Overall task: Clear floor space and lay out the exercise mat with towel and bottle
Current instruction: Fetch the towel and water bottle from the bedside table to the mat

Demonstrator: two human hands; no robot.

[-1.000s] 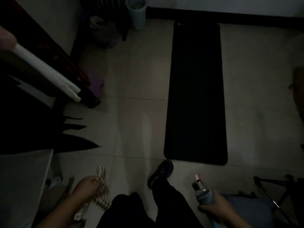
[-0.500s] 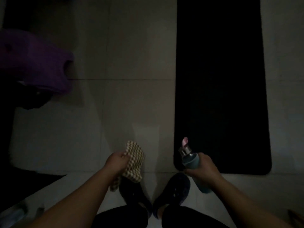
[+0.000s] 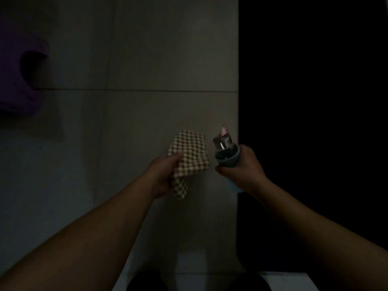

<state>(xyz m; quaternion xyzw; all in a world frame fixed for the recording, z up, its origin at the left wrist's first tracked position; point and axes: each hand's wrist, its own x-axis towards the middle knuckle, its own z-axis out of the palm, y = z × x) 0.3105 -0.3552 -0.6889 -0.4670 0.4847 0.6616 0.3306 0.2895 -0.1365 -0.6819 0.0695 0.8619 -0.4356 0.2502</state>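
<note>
The room is dim. A black exercise mat lies unrolled on the tiled floor and fills the right side of the view. My left hand grips a folded brown-and-cream checked towel above the bare tiles, just left of the mat's long edge. My right hand is closed around a pale blue bottle with a metal neck and pink cap, held upright over the mat's left edge. Towel and bottle are close together, a small gap between them.
A purple object with a dark hollow lies on the floor at the far left. Grey floor tiles stretch between it and the mat. My dark-clothed legs show at the bottom edge.
The view has moved forward and lower along the mat's left edge. Both hands have risen and come closer together, still holding towel and bottle. My shoes have dropped out of view.
</note>
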